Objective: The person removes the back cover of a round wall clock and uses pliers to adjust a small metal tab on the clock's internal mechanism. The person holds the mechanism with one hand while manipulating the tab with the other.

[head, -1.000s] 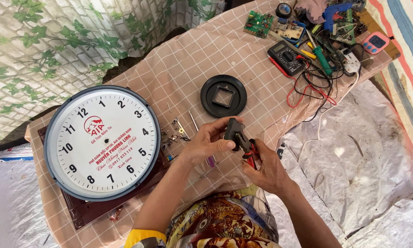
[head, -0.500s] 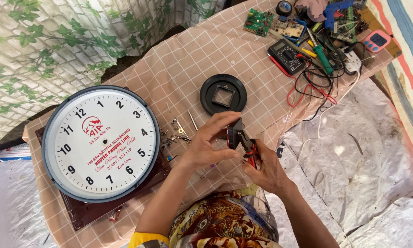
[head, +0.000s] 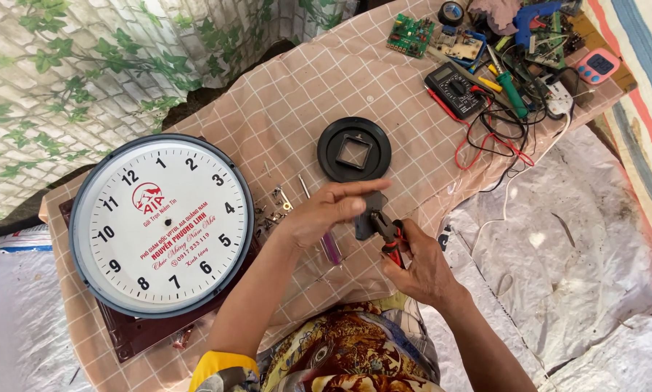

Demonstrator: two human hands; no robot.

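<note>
My left hand (head: 324, 212) is stretched out above the table's middle, fingers nearly straight, pinching a small black clock movement (head: 370, 215) with the thumb. My right hand (head: 421, 267) grips red-handled pliers (head: 390, 237), whose jaws touch the movement's lower edge. A large round white clock face (head: 162, 225) with a dark rim lies to the left on a dark red panel (head: 144, 335). Just beyond my fingers lies a black round cover with a square hole (head: 354, 149).
The table wears a pink checked cloth (head: 304, 87). Small metal parts (head: 275, 205) and a purple-handled screwdriver (head: 331, 248) lie beside my left hand. At the far right corner sit a multimeter (head: 454, 88) with red leads, a green circuit board (head: 411, 33), tools and a pink timer (head: 598, 65).
My left fingers have straightened out over the black movement, which has turned slightly in the grip. The pliers stay against it. Nothing else on the table has moved.
</note>
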